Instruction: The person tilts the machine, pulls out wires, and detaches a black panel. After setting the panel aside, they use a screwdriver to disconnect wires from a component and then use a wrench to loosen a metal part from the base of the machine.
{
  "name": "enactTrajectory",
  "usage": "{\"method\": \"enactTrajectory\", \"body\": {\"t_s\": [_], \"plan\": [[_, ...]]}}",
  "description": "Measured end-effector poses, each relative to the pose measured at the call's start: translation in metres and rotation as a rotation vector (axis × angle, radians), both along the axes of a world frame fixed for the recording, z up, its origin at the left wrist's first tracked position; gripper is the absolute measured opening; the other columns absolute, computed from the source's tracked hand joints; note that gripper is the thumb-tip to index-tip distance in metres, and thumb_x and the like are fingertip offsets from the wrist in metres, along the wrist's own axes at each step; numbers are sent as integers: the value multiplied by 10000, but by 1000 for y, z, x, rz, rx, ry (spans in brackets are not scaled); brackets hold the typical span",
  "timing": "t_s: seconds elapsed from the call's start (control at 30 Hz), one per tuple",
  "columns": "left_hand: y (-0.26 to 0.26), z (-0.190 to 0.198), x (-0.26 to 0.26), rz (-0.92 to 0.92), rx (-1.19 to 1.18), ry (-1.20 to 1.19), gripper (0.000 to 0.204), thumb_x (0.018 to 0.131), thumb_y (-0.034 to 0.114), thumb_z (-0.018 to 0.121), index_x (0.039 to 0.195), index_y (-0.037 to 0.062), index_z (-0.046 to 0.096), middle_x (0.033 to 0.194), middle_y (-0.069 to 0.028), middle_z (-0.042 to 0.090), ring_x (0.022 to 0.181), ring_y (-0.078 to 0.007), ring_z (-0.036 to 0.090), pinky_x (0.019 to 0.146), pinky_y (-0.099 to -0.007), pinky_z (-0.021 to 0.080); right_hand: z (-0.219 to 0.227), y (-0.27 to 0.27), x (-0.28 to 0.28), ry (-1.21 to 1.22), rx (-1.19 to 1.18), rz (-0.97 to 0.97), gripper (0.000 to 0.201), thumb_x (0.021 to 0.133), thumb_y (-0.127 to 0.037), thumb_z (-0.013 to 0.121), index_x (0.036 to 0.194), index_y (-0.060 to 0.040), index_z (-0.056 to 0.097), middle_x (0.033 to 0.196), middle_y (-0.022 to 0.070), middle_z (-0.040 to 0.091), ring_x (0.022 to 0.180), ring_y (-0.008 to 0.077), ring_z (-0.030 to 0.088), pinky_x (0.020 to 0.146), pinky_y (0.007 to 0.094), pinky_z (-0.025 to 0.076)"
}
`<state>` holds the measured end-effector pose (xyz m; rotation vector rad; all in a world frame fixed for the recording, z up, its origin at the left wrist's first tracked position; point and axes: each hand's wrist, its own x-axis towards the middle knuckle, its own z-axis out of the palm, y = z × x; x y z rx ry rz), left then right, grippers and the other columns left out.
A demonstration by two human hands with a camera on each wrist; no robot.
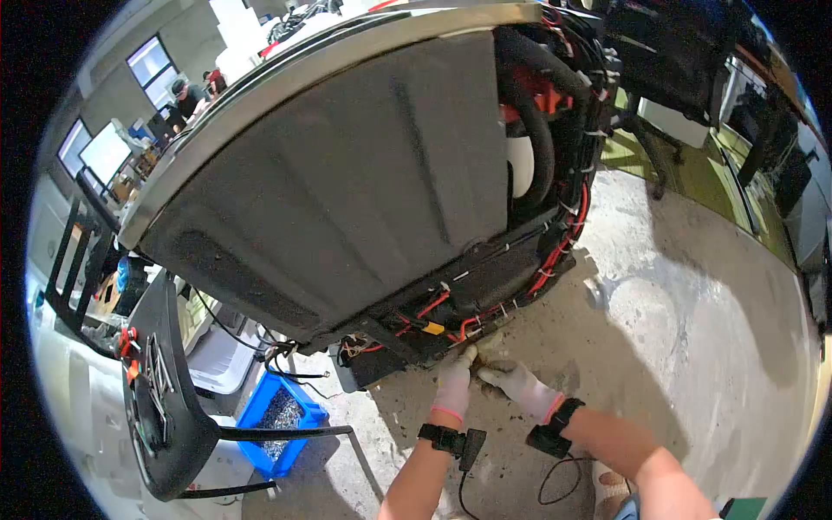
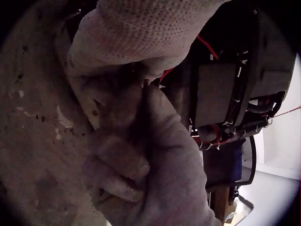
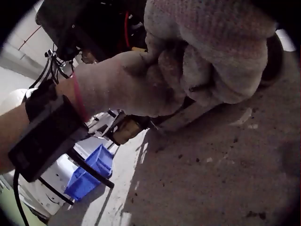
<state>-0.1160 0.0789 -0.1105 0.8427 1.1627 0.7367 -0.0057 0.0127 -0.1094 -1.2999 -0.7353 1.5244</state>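
Note:
White-gloved hands meet at the lower edge of a large dark machine panel (image 1: pixel 364 173), beside its red wires (image 1: pixel 543 276). The left hand (image 1: pixel 455 381) has curled fingers and a thumb (image 2: pixel 162 110) against a small reddish wire end (image 2: pixel 146 82), mostly covered by the gloves. Close on its right, the right hand (image 1: pixel 517 387) bends its fingers; in the right wrist view these fingers (image 3: pixel 200 70) pinch a small dark piece (image 3: pixel 200 88), whose shape is unclear. A yellow tag (image 1: pixel 433 328) lies among the wires just above the hands.
A blue bin (image 1: pixel 303 416) of small metal parts stands on the floor at left, near a black curved part (image 1: pixel 165 390) with thin legs. Loose black cables (image 1: pixel 277 351) hang by the machine's left corner. Chair legs are at upper right; people are far back left.

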Motion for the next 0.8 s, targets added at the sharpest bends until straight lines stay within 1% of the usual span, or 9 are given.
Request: {"method": "enactTrajectory", "body": {"t_s": [0.03, 0.1, 0.13, 0.2, 0.37, 0.5, 0.6, 0.73, 0.8], "plan": [[3, -4, 2, -10, -23, -81, 305, 781, 248, 567, 986, 23, 573, 937, -38, 580, 781, -153, 525, 709, -275, 417, 6, 1, -1, -7, 2, 8, 367, 799, -161, 557, 1131, -42, 458, 1038, 54, 543, 915, 160, 505, 803, 296, 418], [3, 7, 4, 12, -100, -87, 320, 774, 238, 584, 994, 8, 560, 932, -45, 578, 779, -162, 525, 693, -280, 418, 14, -1, -3, -54, 97, -16, 215, 808, -157, 540, 977, -25, 552, 786, -4, 556, 639, 87, 506, 543, 230, 415], [2, 13, 3, 24, -177, -83, 337, 768, 229, 601, 1002, -7, 547, 927, -51, 575, 777, -170, 525, 678, -284, 419, 12, -2, -3, -46, 93, -27, 215, 808, -157, 540, 977, -25, 552, 786, -4, 556, 639, 87, 506, 543, 230, 415], [2, 7, 0, -5, -163, -98, 345, 766, 244, 604, 992, -10, 548, 911, -50, 574, 765, -163, 522, 657, -286, 421, 9, 0, -1, -422, 107, 132, 340, 789, -157, 535, 1112, -64, 480, 1061, 96, 547, 938, 232, 530, 810, 316, 419], [1, 17, -6, -71, -138, 29, 342, 766, 304, 588, 1003, 58, 575, 912, -32, 589, 754, -143, 529, 670, -270, 432, 50, -4, 6, -745, 16, 203, 315, 782, -207, 510, 1068, -75, 522, 1060, 127, 537, 968, 290, 510, 810, 334, 417], [7, -4, -9, -180, 114, 103, 460, 743, 312, 627, 1033, -34, 535, 1012, -76, 567, 861, -169, 515, 777, -277, 392, 37, -2, 9, -985, 58, 305, 341, 779, -268, 493, 1068, -90, 531, 1051, 132, 543, 983, 286, 504, 838, 341, 402], [2, 8, -6, -175, 142, 95, 448, 743, 300, 629, 1029, -33, 542, 1014, -80, 569, 869, -168, 512, 794, -272, 383, 24, -5, 10, -1039, 250, 273, 355, 777, -273, 500, 1075, -82, 527, 1058, 129, 545, 981, 281, 510, 838, 341, 405], [-5, 20, -5, -136, 166, 71, 381, 758, 259, 617, 1007, -22, 554, 974, -69, 580, 825, -162, 519, 756, -271, 398, 44, -7, 10, -1102, 135, 401, 373, 769, -260, 521, 1090, -69, 516, 1076, 123, 539, 995, 270, 505, 851, 333, 398], [-9, 23, -8, -127, 183, 134, 352, 764, 249, 610, 992, -15, 561, 951, -64, 585, 797, -151, 524, 721, -269, 409, 14, -7, 15, -1109, 488, 296, 387, 763, -262, 538, 1090, -58, 512, 1069, 124, 542, 985, 269, 512, 849, 331, 401]]}}
